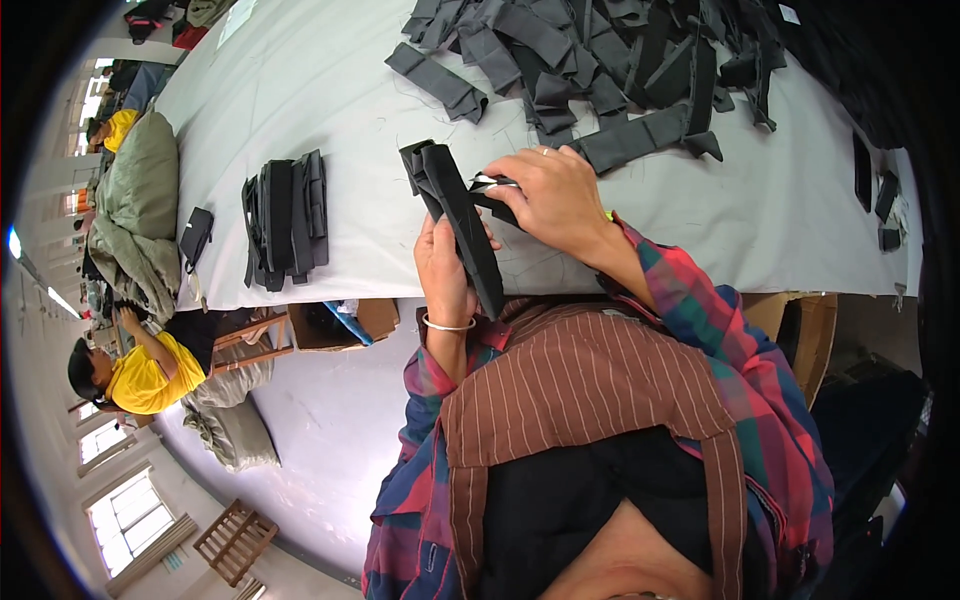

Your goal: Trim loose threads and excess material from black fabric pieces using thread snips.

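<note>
My left hand [442, 262] is closed around a long black folded fabric strip [462, 220], which it holds up above the table's near edge. My right hand [560, 200] is just to the right of it, with thumb and fingers pinched on what look like small silver thread snips [492, 183]. The tip of the snips is against or very near the strip's right side; the fingers hide most of the tool. Beyond my hands, a heap of loose dark fabric strips [560, 60] lies on the table, one strip [640, 138] reaching toward my right wrist.
On the pale covered table [350, 110], a neat stack of black strips [288, 218] lies at left, near a small black pouch [196, 238]. Cardboard boxes [375, 322] stand below the edge. A person in yellow [155, 380] and stuffed sacks [140, 180] are farther left.
</note>
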`<action>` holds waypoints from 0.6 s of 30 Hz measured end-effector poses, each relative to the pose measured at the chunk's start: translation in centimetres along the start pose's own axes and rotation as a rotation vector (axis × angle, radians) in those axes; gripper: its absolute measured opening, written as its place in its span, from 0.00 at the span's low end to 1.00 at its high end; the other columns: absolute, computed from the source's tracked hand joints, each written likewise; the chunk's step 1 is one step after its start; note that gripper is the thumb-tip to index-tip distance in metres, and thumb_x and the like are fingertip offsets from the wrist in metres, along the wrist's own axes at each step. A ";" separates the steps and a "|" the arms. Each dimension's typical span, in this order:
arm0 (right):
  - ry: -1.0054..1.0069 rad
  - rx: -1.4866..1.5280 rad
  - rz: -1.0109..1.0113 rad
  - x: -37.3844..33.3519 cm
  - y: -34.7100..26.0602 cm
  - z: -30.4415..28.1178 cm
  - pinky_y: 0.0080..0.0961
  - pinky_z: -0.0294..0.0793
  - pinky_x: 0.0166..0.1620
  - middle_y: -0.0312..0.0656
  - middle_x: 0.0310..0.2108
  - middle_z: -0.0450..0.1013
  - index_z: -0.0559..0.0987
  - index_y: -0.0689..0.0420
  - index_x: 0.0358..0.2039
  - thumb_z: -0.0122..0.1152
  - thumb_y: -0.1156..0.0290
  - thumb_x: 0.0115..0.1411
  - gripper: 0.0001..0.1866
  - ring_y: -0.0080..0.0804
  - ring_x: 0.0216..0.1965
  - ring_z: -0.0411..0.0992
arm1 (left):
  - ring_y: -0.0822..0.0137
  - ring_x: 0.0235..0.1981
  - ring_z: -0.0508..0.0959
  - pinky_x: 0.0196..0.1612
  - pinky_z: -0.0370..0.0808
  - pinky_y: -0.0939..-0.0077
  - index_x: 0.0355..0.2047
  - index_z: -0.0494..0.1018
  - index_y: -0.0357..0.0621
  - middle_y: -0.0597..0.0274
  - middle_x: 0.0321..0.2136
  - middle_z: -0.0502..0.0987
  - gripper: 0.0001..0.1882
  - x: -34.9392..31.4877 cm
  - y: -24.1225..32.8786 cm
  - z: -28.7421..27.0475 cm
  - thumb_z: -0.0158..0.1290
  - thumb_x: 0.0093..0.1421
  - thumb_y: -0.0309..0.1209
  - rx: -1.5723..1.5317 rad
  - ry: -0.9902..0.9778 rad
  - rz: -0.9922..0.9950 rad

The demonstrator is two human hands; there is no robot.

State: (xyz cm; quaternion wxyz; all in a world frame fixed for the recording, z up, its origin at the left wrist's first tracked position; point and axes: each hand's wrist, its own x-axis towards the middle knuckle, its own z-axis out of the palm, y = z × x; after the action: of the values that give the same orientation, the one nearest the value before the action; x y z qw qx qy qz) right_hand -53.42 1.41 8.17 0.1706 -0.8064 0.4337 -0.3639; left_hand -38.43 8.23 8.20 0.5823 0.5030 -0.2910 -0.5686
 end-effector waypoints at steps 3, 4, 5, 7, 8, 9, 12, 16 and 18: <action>-0.019 0.007 -0.002 0.5 -0.3 0.4 0.32 0.63 0.33 0.36 0.27 0.76 0.79 0.52 0.32 0.62 0.65 0.52 0.08 0.35 0.30 0.72 | 0.68 0.26 0.75 0.31 0.77 0.72 0.40 0.68 0.33 0.55 0.28 0.74 0.18 0.0 -0.2 0.1 0.38 0.67 0.37 0.089 0.031 0.046; -0.015 0.013 -0.007 0.7 -0.3 0.5 0.32 0.63 0.33 0.36 0.26 0.76 0.79 0.52 0.31 0.61 0.65 0.52 0.07 0.35 0.29 0.73 | 0.68 0.26 0.75 0.31 0.77 0.73 0.40 0.68 0.33 0.55 0.28 0.74 0.17 0.0 -0.3 0.0 0.38 0.67 0.37 0.144 0.041 0.069; -0.016 0.015 -0.007 0.8 -0.3 0.5 0.32 0.63 0.33 0.36 0.26 0.76 0.79 0.52 0.31 0.61 0.65 0.52 0.07 0.35 0.29 0.73 | 0.68 0.26 0.75 0.31 0.77 0.73 0.40 0.68 0.33 0.55 0.28 0.74 0.17 -0.1 -0.3 -0.1 0.38 0.67 0.37 0.145 0.043 0.069; -0.010 0.014 0.036 1.1 -0.2 0.6 0.34 0.65 0.30 0.38 0.24 0.75 0.79 0.53 0.28 0.61 0.65 0.52 0.06 0.36 0.27 0.73 | 0.67 0.27 0.75 0.30 0.76 0.72 0.41 0.68 0.34 0.54 0.31 0.74 0.19 -0.1 -0.3 -0.4 0.36 0.68 0.39 0.208 0.041 0.079; -0.012 0.014 0.035 1.1 -0.1 0.4 0.34 0.65 0.30 0.38 0.24 0.75 0.79 0.53 0.28 0.61 0.65 0.52 0.06 0.36 0.27 0.73 | 0.67 0.27 0.75 0.30 0.76 0.72 0.41 0.68 0.34 0.54 0.31 0.74 0.19 -0.1 -0.2 -0.4 0.36 0.68 0.39 0.207 0.043 0.079; 0.007 0.039 0.099 1.0 0.2 0.1 0.34 0.66 0.30 0.39 0.23 0.75 0.79 0.54 0.28 0.62 0.65 0.52 0.07 0.37 0.27 0.73 | 0.66 0.26 0.75 0.29 0.75 0.72 0.43 0.68 0.35 0.54 0.31 0.73 0.21 -0.1 0.2 -0.3 0.35 0.68 0.42 0.071 0.034 0.017; 0.043 0.157 0.211 0.5 0.1 -1.4 0.31 0.70 0.29 0.39 0.25 0.77 0.79 0.56 0.30 0.63 0.66 0.52 0.08 0.38 0.27 0.74 | 0.66 0.23 0.73 0.25 0.73 0.74 0.39 0.69 0.36 0.55 0.29 0.73 0.27 -0.2 1.2 0.4 0.34 0.68 0.50 -0.173 0.049 -0.066; -0.008 0.417 0.210 -0.7 -1.3 -2.6 0.28 0.68 0.31 0.35 0.29 0.77 0.79 0.56 0.32 0.65 0.70 0.50 0.08 0.35 0.27 0.72 | 0.65 0.24 0.71 0.24 0.72 0.74 0.40 0.68 0.37 0.55 0.30 0.72 0.30 -0.4 1.2 0.4 0.32 0.66 0.55 -0.368 -0.027 -0.174; 0.117 0.145 -0.062 -1.0 -1.5 -2.1 0.29 0.64 0.29 0.33 0.23 0.74 0.78 0.52 0.30 0.64 0.66 0.50 0.07 0.34 0.26 0.72 | 0.65 0.24 0.71 0.23 0.71 0.74 0.41 0.68 0.38 0.55 0.30 0.71 0.30 -0.5 1.1 0.7 0.32 0.66 0.55 -0.379 -0.020 -0.205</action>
State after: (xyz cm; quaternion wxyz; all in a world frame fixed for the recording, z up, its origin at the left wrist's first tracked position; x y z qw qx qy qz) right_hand -54.45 3.13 10.04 0.1916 -0.7824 0.3905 -0.4458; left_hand -38.72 8.33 9.58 0.6026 0.4057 -0.1320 -0.6745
